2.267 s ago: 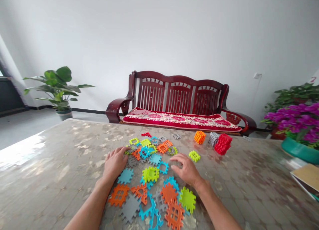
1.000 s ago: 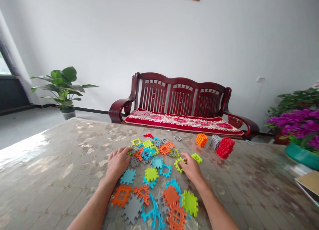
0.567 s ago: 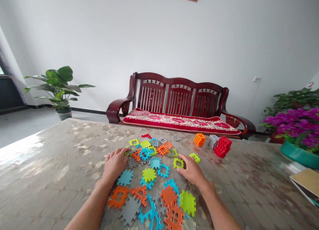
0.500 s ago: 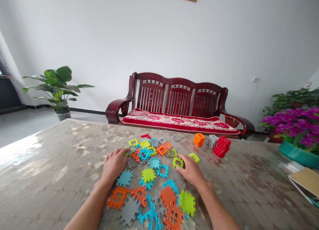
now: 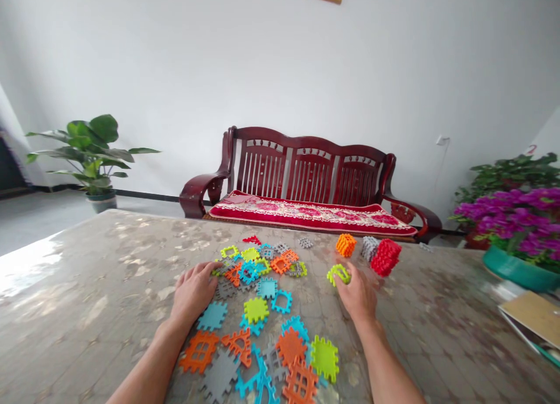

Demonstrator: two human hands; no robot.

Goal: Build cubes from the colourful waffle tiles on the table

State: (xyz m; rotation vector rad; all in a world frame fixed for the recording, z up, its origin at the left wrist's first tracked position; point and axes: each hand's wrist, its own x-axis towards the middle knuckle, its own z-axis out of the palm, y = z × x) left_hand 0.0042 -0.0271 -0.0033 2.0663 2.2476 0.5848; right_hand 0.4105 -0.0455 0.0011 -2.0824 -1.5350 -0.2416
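My right hand (image 5: 359,294) pinches a lime-green square puzzle tile with an open centre (image 5: 338,274), to the right of the pile. The tile is at the spot where another lime-green tile lay, and whether they touch I cannot tell. My left hand (image 5: 196,288) rests at the pile's left edge, fingers stretched out, with the fingertips beside a lime-green tile (image 5: 217,270). Between my hands lie loose interlocking tiles, among them a blue tile with cut-outs (image 5: 248,271), a blue square (image 5: 266,288) and an orange tile (image 5: 280,265).
Nearer me lie more tiles, including an orange window tile (image 5: 200,351) and a green square (image 5: 324,358). Beyond my right hand stand orange (image 5: 345,245), grey (image 5: 370,248) and red (image 5: 385,257) stacks. A flower pot (image 5: 518,271) and a box (image 5: 534,316) sit at the right.
My right hand has moved right, carrying the lime-green open tile from the pile's edge to where the other lime-green tile lay. My left hand stays at the pile's left edge.
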